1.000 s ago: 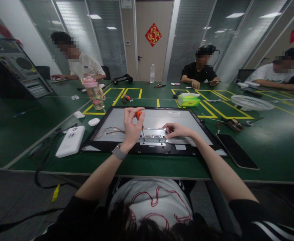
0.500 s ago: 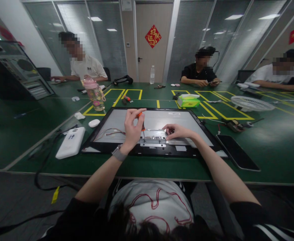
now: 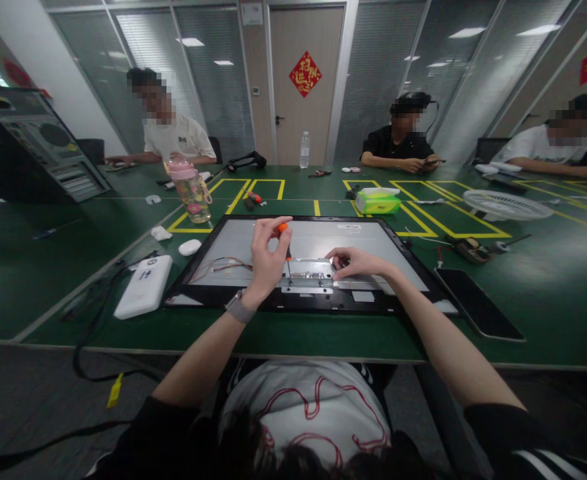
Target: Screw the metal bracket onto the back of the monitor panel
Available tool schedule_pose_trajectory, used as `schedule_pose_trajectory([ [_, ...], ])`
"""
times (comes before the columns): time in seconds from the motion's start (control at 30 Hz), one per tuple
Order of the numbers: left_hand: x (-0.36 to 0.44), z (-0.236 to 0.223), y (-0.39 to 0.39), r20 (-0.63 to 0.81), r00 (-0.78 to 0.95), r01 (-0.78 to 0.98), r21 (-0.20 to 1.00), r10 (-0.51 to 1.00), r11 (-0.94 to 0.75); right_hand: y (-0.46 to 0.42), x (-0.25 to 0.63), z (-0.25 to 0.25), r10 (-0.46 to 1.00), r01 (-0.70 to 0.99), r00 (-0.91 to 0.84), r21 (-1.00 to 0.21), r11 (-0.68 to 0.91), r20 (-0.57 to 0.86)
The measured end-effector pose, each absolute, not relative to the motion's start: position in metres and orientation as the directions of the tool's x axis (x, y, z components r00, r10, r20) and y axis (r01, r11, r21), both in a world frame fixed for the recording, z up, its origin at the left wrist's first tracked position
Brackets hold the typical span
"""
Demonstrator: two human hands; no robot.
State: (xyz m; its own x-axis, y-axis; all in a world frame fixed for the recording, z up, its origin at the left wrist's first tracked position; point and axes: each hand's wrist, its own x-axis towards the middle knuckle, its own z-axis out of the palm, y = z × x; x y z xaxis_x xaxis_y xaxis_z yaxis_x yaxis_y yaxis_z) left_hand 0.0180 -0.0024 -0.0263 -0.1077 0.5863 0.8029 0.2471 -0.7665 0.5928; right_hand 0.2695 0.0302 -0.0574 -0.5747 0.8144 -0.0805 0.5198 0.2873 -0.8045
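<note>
Co-worker's hands (image 3: 413, 165) closer, screwdriver (image 3: 288, 253) inside panel (image 3: 373, 245) edges

Single head-worn view, angled forward and down, close over table (image 3: 323, 341)

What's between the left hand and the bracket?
A screwdriver: in the head view, its shaft points down from the left hand towards the bracket. Tip contact is too small to tell.

Person in black short sleeves (image 3: 161, 420) and a wristwatch (image 3: 241, 309), left hand (image 3: 268, 259) and right hand (image 3: 357, 262) bare.
The watch strap is grey; white stripes (image 3: 541, 462) mark the sleeve at lower right; pale grey cloth (image 3: 286, 417) at bottom centre carries looping red lines (image 3: 307, 405).
</note>
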Motion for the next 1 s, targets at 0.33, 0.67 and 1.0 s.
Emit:
schedule_pose_trajectory([
  [0.33, 0.0178, -0.0275, -0.0011, 0.792, -0.106, 0.243, 0.607, 0.601, -0.757, 0.0337, 0.2716, -0.0628, 0.813, 0.514, -0.579, -0.802, 0.305, -0.061],
  [0.67, 0.0179, -0.028, -0.0019, 0.776, -0.1, 0.186, 0.63, 0.623, -0.754, 0.0307, 0.2699, -0.06, 0.815, 0.52, -0.576, -0.798, 0.307, -0.062],
  [1.0, 0.0181, -0.0244, -0.0036, 0.806, -0.134, 0.26, 0.589, 0.576, -0.765, 0.0323, 0.2706, -0.0614, 0.809, 0.504, -0.585, -0.807, 0.308, -0.056],
])
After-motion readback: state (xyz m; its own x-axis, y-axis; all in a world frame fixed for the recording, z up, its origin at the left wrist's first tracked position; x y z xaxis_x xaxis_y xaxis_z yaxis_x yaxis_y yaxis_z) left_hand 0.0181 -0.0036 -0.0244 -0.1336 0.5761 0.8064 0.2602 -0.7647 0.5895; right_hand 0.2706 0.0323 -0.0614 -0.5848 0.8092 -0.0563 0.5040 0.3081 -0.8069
